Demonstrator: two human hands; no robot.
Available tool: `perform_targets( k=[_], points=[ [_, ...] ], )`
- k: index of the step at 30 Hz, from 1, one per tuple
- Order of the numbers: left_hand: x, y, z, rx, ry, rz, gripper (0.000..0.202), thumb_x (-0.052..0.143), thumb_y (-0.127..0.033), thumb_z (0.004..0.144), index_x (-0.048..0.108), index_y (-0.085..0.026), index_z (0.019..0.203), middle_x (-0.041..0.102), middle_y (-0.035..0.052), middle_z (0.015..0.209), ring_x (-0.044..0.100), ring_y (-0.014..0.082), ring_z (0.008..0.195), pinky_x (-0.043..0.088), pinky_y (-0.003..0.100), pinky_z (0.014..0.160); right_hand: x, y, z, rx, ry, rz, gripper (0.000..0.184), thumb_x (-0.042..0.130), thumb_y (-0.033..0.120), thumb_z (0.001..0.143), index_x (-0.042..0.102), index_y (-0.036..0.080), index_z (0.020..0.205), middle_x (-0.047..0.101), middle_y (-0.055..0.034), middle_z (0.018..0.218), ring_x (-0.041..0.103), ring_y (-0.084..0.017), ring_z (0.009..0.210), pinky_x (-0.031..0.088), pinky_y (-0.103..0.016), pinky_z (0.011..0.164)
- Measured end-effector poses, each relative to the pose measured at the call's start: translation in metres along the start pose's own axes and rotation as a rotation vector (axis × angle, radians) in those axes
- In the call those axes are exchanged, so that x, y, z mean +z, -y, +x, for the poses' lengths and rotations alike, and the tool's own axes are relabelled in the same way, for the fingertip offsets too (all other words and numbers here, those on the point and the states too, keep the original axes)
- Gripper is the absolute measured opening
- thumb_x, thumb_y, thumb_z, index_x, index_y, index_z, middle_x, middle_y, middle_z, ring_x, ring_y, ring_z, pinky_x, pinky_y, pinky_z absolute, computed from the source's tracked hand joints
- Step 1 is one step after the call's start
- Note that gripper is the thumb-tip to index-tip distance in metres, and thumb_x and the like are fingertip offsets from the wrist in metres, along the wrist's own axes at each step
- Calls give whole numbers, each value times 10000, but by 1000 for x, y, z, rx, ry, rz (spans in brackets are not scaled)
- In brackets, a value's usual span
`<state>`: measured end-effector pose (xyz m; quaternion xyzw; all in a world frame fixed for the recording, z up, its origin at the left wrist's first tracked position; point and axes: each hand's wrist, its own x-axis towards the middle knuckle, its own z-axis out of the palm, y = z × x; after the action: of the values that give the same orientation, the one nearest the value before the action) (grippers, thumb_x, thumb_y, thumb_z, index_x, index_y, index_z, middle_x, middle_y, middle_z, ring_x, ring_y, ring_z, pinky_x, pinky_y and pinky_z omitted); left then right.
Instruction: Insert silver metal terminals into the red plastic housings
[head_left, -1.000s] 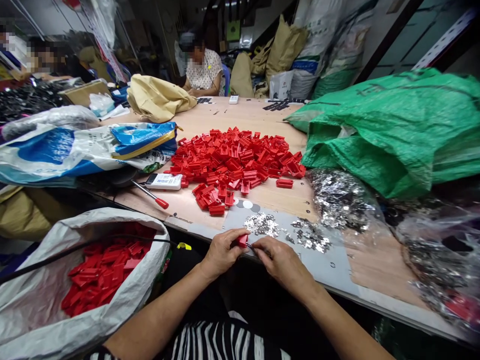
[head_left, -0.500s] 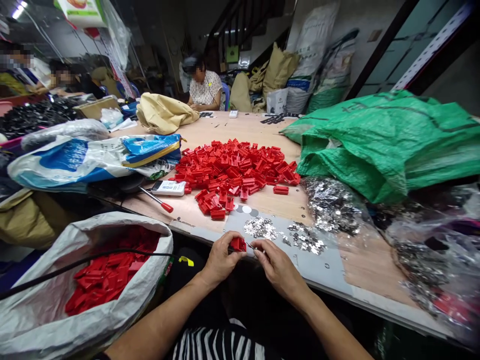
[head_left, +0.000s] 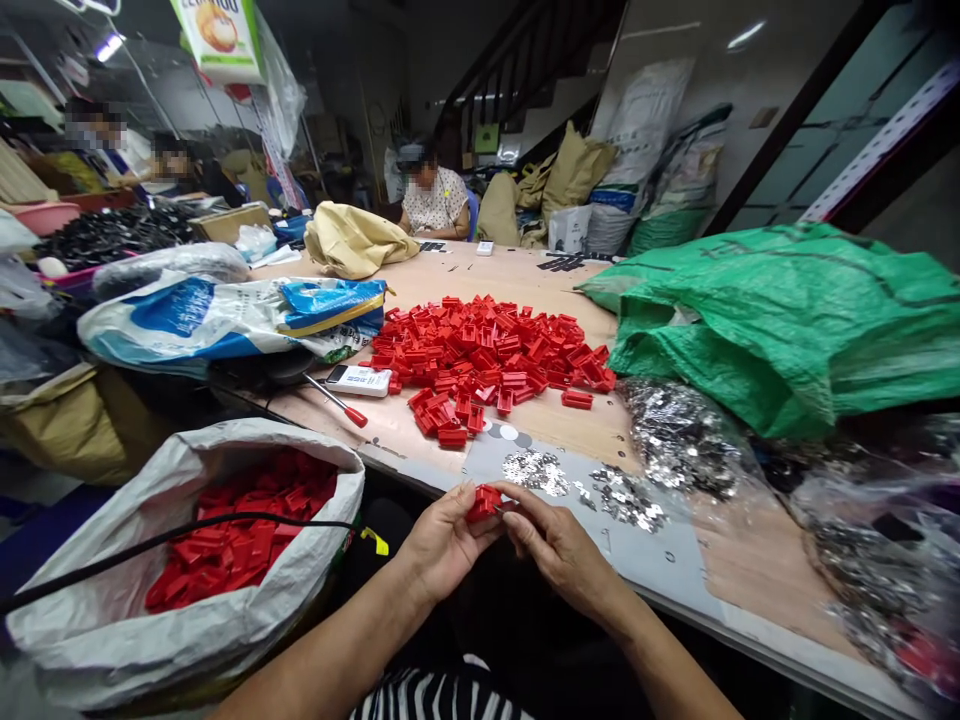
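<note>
My left hand is closed around a small red plastic housing just in front of the table edge. Against the right side of that housing my right hand is pinched, its fingertips touching the red part; a small piece between them is too hidden to make out clearly. Beyond my hands lie a pile of flat silvery metal pieces and a second pile of metal pieces on a grey sheet. A large heap of red plastic housings covers the middle of the table.
At my left stands an open white sack with red parts inside. A red-handled tool and a white device lie near the table's edge. A green sack and bags of metal pieces are at the right. A person sits opposite.
My right hand has come up against the red housing, closing the small gap that showed before. The whole view has shifted slightly, so surroundings appear lower and farther right.
</note>
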<state>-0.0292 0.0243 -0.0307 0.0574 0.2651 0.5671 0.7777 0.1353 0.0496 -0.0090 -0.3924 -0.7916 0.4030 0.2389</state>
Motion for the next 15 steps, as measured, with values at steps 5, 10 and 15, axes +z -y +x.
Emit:
perform_targets(
  k=[5,10,15],
  points=[
    [4,0,-4,-35,-17,-80,153,539,-180,876,642,-74,832,727,102,823,700,206,801,484,391,928,-2,2,6,-85,-65,-47,337,405,353,947,594,242,1204,708,-42,905,655,-175,785,500,-265,735],
    [5,0,-5,-48,-10,-138,218,504,-188,897,660,-50,829,736,119,819,706,215,808,447,418,995,-3,4,12,-96,-78,-23,345,371,357,964,618,236,1172,715,-50,988,669,-175,829,516,-267,762],
    [2,-4,-3,-67,-25,-166,239,488,-194,907,660,-46,832,733,112,782,701,194,782,480,382,953,-5,9,8,-111,-1,-125,360,411,331,950,523,252,1282,666,-65,1163,641,-205,1011,497,-312,863]
  ],
)
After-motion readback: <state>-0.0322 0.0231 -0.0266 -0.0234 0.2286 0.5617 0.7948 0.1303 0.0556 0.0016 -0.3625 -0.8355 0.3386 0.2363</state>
